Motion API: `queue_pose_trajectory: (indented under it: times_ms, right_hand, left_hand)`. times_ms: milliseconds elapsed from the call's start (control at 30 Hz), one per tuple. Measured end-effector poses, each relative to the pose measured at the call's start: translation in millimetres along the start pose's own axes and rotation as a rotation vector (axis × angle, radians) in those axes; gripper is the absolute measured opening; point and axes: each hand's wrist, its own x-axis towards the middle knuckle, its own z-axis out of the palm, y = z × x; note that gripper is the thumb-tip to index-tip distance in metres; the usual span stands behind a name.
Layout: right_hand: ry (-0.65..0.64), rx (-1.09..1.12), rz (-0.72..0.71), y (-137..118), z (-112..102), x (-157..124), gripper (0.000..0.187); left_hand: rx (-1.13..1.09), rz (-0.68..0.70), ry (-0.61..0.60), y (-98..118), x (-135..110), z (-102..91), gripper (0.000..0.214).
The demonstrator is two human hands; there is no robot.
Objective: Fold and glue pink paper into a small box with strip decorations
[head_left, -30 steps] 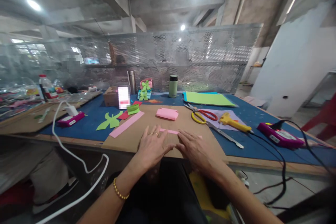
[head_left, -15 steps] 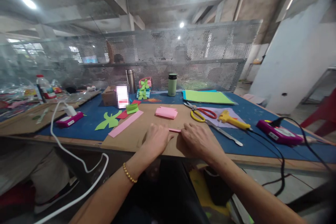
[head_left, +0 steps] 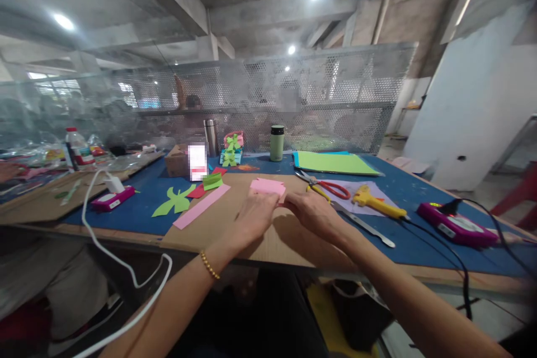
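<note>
My left hand (head_left: 258, 215) and my right hand (head_left: 314, 213) are close together over the brown cardboard (head_left: 235, 240), fingers closed. Between their fingertips runs a narrow pink paper strip (head_left: 282, 202), mostly hidden by the fingers. Just beyond my left fingers lies a folded pink paper piece (head_left: 267, 185), its near edge partly covered by them. Left of my hands a longer flat pink strip (head_left: 202, 207) lies slanted on the cardboard. Beside my right hand are scissors (head_left: 335, 189) with red and yellow handles.
A yellow glue gun (head_left: 380, 203) rests on pale paper at the right, near a metal blade-like tool (head_left: 369, 227) and a purple power box (head_left: 457, 225). Green paper leaves (head_left: 174, 201) lie left. Behind stand a green flask (head_left: 277, 144), green sheets (head_left: 335, 163) and a cardboard box (head_left: 176, 162).
Both hands have moved up and away from me with the pink strip, toward the folded pink piece. The strip now shows less between the fingers. The view has shifted slightly.
</note>
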Motion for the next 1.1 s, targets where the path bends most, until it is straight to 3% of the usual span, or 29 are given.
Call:
queue_pose_trajectory:
  times_ms: [100, 200, 300, 400, 500, 567, 733, 900, 1100]
  right_hand:
    - [-0.028, 0.035, 0.017, 4.9, -1.8, 1.7, 0.023]
    - [-0.067, 0.052, 0.142, 11.6, -7.1, -1.3, 0.023]
    - [-0.042, 0.081, 0.334, 16.5, -9.9, -6.1, 0.022]
    - [-0.026, 0.068, 0.447, 11.9, -4.6, -14.0, 0.026]
    - [-0.073, 0.137, 0.370, 0.3, 3.2, -23.4, 0.025]
    - [-0.099, 0.195, 0.305, -5.5, 5.4, -27.6, 0.023]
    - [-0.090, 0.249, 0.296, -8.4, 0.6, -28.2, 0.024]
    - [-0.102, 0.301, 0.283, -8.3, -4.1, -26.9, 0.026]
    - [-0.098, 0.338, 0.272, -0.6, 0.8, -23.6, 0.030]
  left_hand:
    - [-0.016, -0.044, -0.082, -6.4, -9.1, -15.6, 0.013]
    - [-0.057, -0.144, -0.085, -15.4, -24.3, -17.7, 0.021]
    - [-0.236, -0.272, -0.022, -31.8, -37.8, 2.0, 0.029]
    - [-0.581, -0.431, 0.034, -46.8, -46.9, 26.4, 0.031]
    - [-0.928, -0.512, 0.112, -54.2, -54.6, 37.4, 0.037]
    - [-1.029, -0.524, 0.138, -55.9, -58.0, 39.1, 0.041]
    - [-0.968, -0.467, 0.093, -54.1, -57.9, 41.5, 0.044]
    - [-0.855, -0.503, 0.142, -42.4, -56.6, 30.9, 0.040]
    - [-0.908, -0.483, 0.132, -38.8, -52.9, 27.9, 0.033]
